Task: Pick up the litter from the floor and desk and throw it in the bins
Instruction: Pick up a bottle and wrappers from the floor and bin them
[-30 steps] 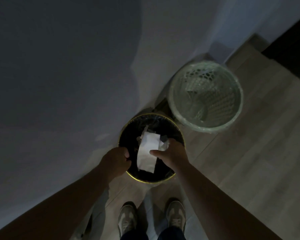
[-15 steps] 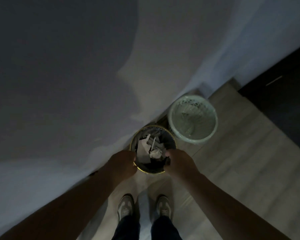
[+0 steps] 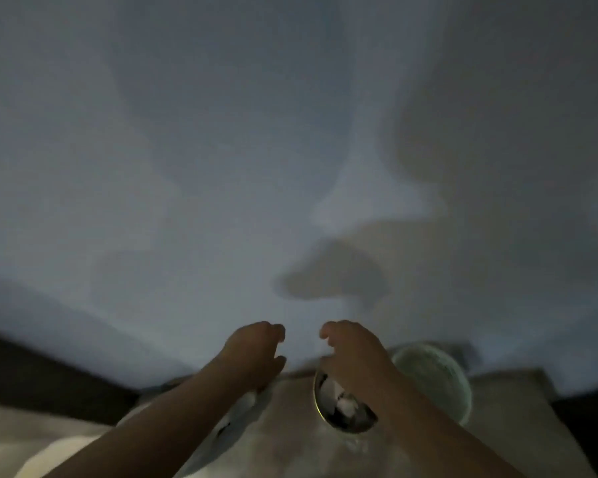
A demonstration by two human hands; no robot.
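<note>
Near round gold-rimmed bin [image 3: 316,399]: L hand [image 3: 256,350], R hand [image 3: 354,353] loosely curled, empty.

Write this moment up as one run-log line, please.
left hand: empty, loosely curled | right hand: empty | dark bin: paper litter inside | pale bin: beside it

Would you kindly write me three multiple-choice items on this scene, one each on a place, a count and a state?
1. Where is the pale bin?
A. right of the dark bin
B. left of it
C. inside it

2. How many bins show?
A. one
B. two
C. four

3. What do the left hand and right hand hold?
A. paper
B. a bin
C. nothing

Answers: 1 A, the pale bin lies on the dark bin's right; 2 B, two round rims show; 3 C, both hands' fingers curl loosely around nothing.
</note>
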